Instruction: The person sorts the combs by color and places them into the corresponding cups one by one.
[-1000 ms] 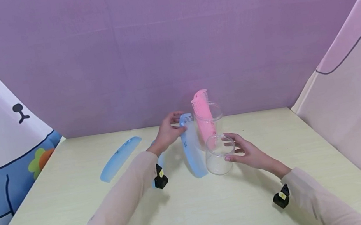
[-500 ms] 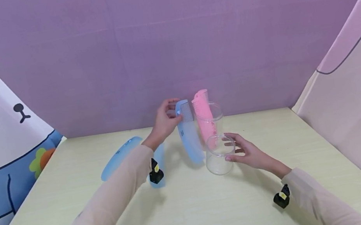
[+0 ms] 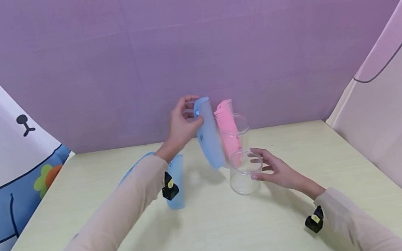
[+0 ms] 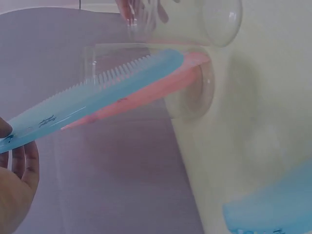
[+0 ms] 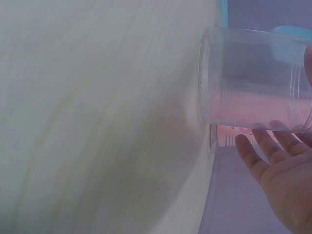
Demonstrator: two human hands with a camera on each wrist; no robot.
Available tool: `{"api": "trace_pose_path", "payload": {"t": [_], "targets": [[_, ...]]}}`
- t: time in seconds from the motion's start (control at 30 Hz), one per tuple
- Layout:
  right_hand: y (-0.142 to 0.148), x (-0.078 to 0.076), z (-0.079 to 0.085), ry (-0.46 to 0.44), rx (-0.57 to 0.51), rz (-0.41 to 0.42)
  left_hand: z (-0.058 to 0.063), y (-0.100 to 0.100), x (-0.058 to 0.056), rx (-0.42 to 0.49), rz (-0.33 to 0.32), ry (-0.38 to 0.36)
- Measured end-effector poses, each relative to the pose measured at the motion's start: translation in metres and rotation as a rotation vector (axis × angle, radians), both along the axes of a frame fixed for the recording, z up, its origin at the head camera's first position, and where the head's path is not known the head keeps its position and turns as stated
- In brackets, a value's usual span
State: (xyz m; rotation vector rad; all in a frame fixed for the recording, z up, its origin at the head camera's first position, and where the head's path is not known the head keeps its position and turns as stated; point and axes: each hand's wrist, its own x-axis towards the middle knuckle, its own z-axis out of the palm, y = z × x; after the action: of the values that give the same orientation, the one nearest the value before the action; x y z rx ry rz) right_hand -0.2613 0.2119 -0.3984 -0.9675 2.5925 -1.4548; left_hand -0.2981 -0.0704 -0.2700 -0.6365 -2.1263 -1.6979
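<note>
My left hand (image 3: 180,127) pinches a translucent blue comb (image 3: 209,139) near its top end, teeth facing right, and holds it upright over the table. In the left wrist view this comb (image 4: 92,100) overlaps a pink comb (image 4: 151,92) standing in a clear cup. My right hand (image 3: 281,173) holds the near clear plastic cup (image 3: 242,184) from the right, thumb and fingers round its side; the cup stands upright. Right behind it stands the second clear cup (image 3: 243,129) with pink combs (image 3: 227,128) leaning inside.
Another blue comb (image 3: 177,186) lies on the pale table (image 3: 218,237) beside my left wrist. A further blue comb (image 3: 138,163) lies left of it, mostly hidden under my left sleeve. A purple backdrop (image 3: 189,48) rises behind the table.
My left hand has lifted the blue comb up and away from the table. My left forearm now covers more of the far-left blue comb. The right hand and near cup stay put.
</note>
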Motion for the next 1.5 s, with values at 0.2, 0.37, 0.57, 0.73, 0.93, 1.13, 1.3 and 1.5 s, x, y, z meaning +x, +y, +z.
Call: {"api": "trace_pose_path", "payload": {"t": [0.2,0.37,0.57,0.73,0.93,1.13,1.3,1.5], "targets": [[0.001,0.001,0.002,-0.005,-0.005,-0.005,0.024,0.006,0.019,0.004,-0.006,0.093],[0.001,0.002,0.002,-0.007,-0.008,-0.002,0.032,0.012,0.023,0.026,0.004,0.126],[0.000,0.002,0.001,-0.007,-0.014,0.002,0.034,0.021,0.026,0.069,-0.022,0.136],[0.000,0.001,0.002,-0.015,-0.020,0.009,0.031,0.029,0.028,0.083,-0.057,0.142],[-0.001,0.002,0.001,-0.017,-0.023,0.010,0.024,0.040,0.031,0.084,-0.081,0.130],[-0.001,0.001,0.001,-0.021,-0.027,0.010,0.005,0.047,0.023,0.083,-0.090,0.111],[0.000,0.000,0.000,-0.024,-0.021,0.015,-0.021,0.053,0.009,0.054,-0.093,0.077],[0.000,0.000,0.000,-0.027,-0.008,0.008,-0.040,0.058,0.014,0.015,-0.078,0.028]]}}
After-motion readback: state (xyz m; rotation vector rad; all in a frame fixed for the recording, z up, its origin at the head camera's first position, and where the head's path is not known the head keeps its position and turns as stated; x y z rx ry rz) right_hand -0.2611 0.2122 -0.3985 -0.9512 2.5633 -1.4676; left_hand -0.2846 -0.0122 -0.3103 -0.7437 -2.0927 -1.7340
